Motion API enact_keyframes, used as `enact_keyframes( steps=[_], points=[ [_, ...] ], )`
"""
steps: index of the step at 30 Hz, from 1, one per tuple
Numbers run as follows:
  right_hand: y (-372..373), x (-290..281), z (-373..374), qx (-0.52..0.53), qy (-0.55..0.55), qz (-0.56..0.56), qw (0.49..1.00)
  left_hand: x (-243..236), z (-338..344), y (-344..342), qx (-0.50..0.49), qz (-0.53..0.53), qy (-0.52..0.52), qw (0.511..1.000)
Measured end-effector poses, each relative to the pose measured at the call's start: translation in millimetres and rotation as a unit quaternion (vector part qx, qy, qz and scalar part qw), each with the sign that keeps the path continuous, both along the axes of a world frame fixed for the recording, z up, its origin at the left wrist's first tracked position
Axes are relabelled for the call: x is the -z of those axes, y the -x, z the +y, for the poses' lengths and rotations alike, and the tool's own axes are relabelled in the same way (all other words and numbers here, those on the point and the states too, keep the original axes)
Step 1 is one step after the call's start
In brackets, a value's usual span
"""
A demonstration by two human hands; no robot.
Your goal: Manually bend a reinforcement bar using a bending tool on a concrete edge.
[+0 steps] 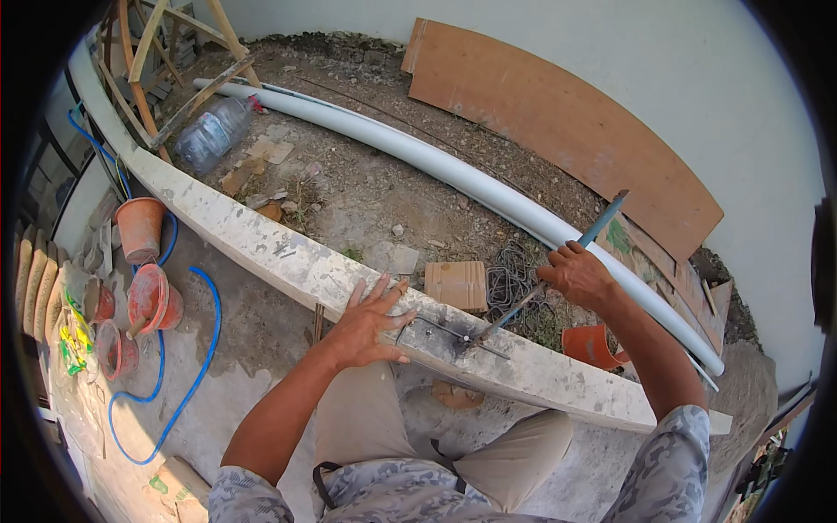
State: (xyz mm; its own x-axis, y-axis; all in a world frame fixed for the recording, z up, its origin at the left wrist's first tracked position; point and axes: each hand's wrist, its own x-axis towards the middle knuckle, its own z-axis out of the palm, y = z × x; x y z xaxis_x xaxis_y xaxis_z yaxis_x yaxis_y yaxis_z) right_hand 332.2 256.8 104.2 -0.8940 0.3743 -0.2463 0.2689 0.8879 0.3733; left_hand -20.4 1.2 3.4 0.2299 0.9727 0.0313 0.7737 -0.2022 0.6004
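Observation:
A long, speckled off-white beam [235,235] runs diagonally across the view in front of me. My left hand [370,331] is open, fingers spread on its top, beside a bent metal rod [440,324]. Near a dark patch and small metal fittings [471,340] on the beam lies the lower end of a long tool [519,309] with a steel shaft and a teal tube at its upper end [602,218]. My right hand [577,279] is closed round this tool, above the beam's far edge.
White pipes [418,152], a plywood sheet [558,105], a water jug [214,135], wire pieces [510,270] and a cardboard box [453,283] lie beyond the beam. Orange buckets [139,227], a blue hose [209,340] and sacks [35,279] are left; wooden frames [139,65] stand behind.

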Motion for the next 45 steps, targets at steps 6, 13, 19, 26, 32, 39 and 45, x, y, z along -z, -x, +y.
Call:
enact_keyframes(
  steps=[6,13,19,26,32,39,45],
  points=[
    [7.3,5.6,12.7,-0.035,-0.007,-0.016,0.999,-2.0,0.7,-0.8,0.0,0.01,0.002,1.0],
    [-13.8,11.5,3.8,-0.025,0.016,0.0,1.0,-7.3,0.1,-2.4,-0.007,-0.004,0.014,1.0],
    [-14.3,-2.9,3.6,0.001,0.078,0.031,0.997,-7.0,-0.8,-2.4,-0.007,-0.001,0.016,1.0],
    [-32.7,16.4,0.7,-0.011,0.043,0.069,0.997,-6.1,3.1,-5.4,-0.009,-0.006,0.016,1.0],
    [-61.8,18.4,-68.4,0.144,0.084,0.069,0.984,-4.1,0.6,-2.1,-0.018,0.002,0.017,1.0],
    [-83.3,37.2,-153.2,0.275,0.065,0.175,0.943,-0.6,3.5,-1.5,-0.019,-0.003,0.019,1.0],
    [-84.4,43.8,-151.8,0.278,0.057,0.196,0.939,-7.8,-1.3,-24.4,-0.1,0.012,0.052,0.994]
  ],
)
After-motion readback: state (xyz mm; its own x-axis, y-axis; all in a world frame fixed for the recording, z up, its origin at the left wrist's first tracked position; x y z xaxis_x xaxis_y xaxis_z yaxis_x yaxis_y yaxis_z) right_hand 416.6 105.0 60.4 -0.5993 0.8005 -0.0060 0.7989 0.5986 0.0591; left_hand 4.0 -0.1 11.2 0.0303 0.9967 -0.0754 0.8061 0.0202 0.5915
